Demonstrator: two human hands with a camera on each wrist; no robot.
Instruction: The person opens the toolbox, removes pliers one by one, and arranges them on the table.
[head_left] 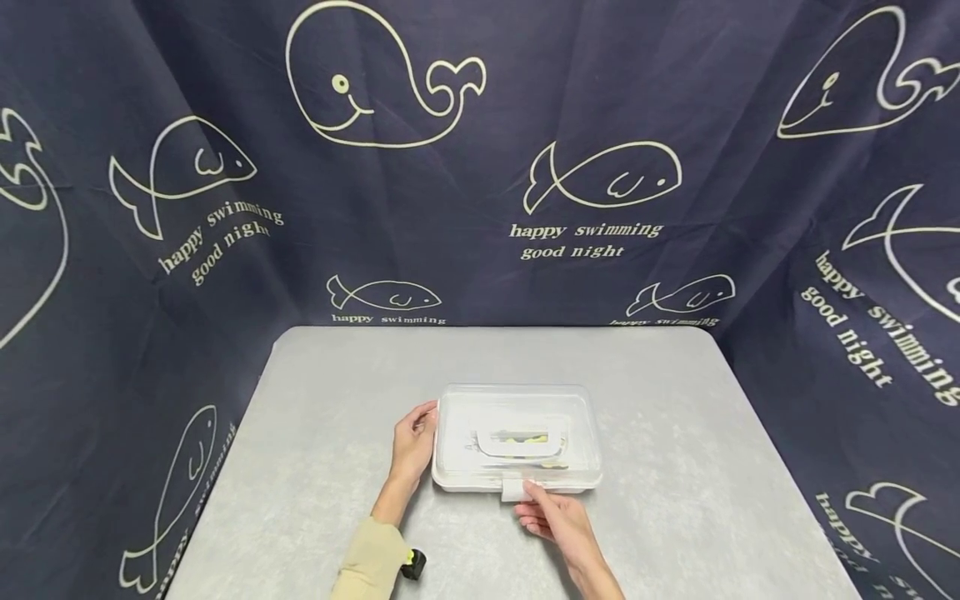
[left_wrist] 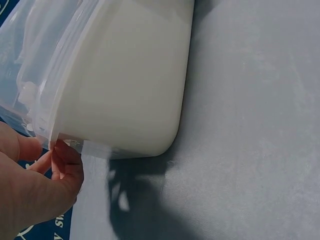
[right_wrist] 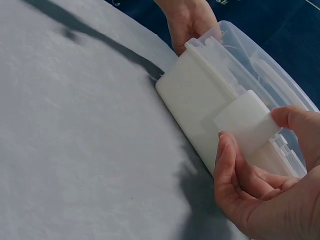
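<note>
A white plastic storage box (left_wrist: pixel 130 75) with a clear lid (head_left: pixel 517 402) and a folded handle sits on the table. Through the lid, yellow and dark items (head_left: pixel 555 465) show, too blurred to name. My left hand (head_left: pixel 412 446) holds the box at its left end; in the left wrist view its thumb and curled fingers pinch the rim. At the front, my right hand (head_left: pixel 561 523) pinches the white latch (right_wrist: pixel 247 120), thumb at its upper edge and fingertips at its lower edge. The latch stands tilted out from the box wall in the right wrist view.
The grey table (head_left: pixel 675 433) extends around the box on all sides. A dark blue curtain (head_left: pixel 480 200) with whale and fish drawings hangs behind and at both sides. A small black device (head_left: pixel 413 564) is on the left wrist by the beige sleeve (head_left: pixel 371 558).
</note>
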